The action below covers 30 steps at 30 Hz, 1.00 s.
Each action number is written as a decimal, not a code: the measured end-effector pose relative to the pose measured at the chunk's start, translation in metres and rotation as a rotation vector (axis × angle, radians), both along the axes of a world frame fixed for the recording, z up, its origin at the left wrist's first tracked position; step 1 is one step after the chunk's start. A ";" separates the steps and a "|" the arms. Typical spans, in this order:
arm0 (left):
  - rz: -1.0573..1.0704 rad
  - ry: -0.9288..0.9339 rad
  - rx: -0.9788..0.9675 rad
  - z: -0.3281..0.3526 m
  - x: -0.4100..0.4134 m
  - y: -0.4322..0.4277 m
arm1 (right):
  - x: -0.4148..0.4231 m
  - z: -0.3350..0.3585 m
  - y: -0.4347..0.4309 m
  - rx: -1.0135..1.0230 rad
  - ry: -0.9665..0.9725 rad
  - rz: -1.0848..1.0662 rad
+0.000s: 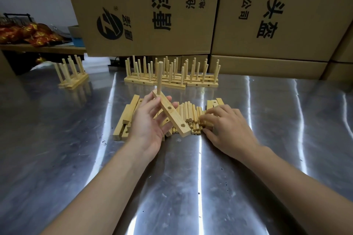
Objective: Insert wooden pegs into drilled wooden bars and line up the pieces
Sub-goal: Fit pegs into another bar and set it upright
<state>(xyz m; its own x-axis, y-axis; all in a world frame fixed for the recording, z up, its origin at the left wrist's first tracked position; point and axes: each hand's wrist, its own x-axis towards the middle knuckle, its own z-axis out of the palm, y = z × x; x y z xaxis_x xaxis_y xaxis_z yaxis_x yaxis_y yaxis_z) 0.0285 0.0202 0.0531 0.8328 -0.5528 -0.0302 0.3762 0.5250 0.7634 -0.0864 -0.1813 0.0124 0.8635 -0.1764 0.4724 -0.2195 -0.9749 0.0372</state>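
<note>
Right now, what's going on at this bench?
A person's left hand holds a drilled bar with one peg standing in its far hole; the nearer holes are empty. The right hand is on the loose peg pile, grip unclear. Finished pieces stand lined up behind.

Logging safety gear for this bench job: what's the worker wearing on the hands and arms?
Nothing that shows. The left hand and right hand are bare, with no gloves, rings or tape visible. The forearms are uncovered down to the frame's bottom edge: no sleeve, watch or bracelet in view.
</note>
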 end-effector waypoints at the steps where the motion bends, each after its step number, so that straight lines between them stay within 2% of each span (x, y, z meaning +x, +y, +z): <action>1: -0.001 0.001 0.001 0.000 0.000 0.000 | 0.000 0.002 0.001 -0.021 0.003 0.021; 4: -0.006 0.009 0.002 -0.001 0.000 0.000 | -0.002 0.002 0.003 -0.114 -0.050 0.062; 7: -0.009 0.020 -0.002 0.000 0.000 0.001 | -0.007 0.003 0.000 -0.062 -0.121 0.034; 11: -0.007 0.021 0.003 -0.001 -0.001 0.001 | -0.004 0.001 -0.002 0.015 0.006 0.022; 17: -0.013 0.013 0.001 -0.001 0.001 0.001 | 0.007 0.001 0.001 0.147 0.098 0.077; 30: -0.036 0.018 -0.018 -0.003 0.002 0.001 | -0.003 0.009 0.022 -0.037 0.019 0.178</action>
<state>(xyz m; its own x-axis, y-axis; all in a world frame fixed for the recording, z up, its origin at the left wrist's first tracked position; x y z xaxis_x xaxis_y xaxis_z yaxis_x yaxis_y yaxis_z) 0.0307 0.0214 0.0504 0.8117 -0.5830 -0.0353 0.4090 0.5243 0.7468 -0.0893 -0.1588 0.0211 0.8882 -0.0033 0.4594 -0.0430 -0.9962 0.0761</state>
